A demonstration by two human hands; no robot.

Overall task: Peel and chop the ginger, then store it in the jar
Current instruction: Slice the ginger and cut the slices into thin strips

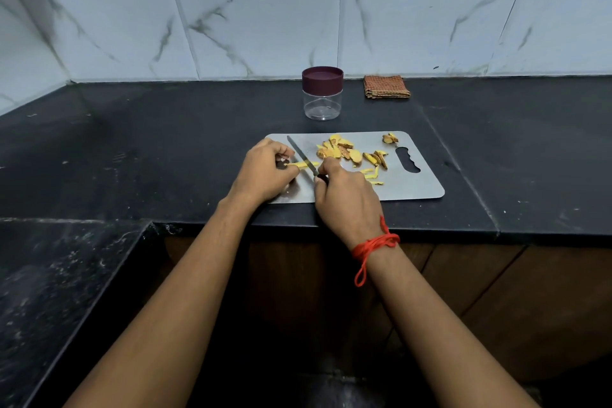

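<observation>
Standing behind cutting board (414,189), lidded jar (322,100), cloth (386,86) beside, knife (299,152) on ginger (296,165)

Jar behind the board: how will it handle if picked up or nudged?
The jar looks clear and empty, so probably light. Squat with a flat base, it would likely slide rather than tip if nudged. Its smooth wall may slip in a grip.
</observation>
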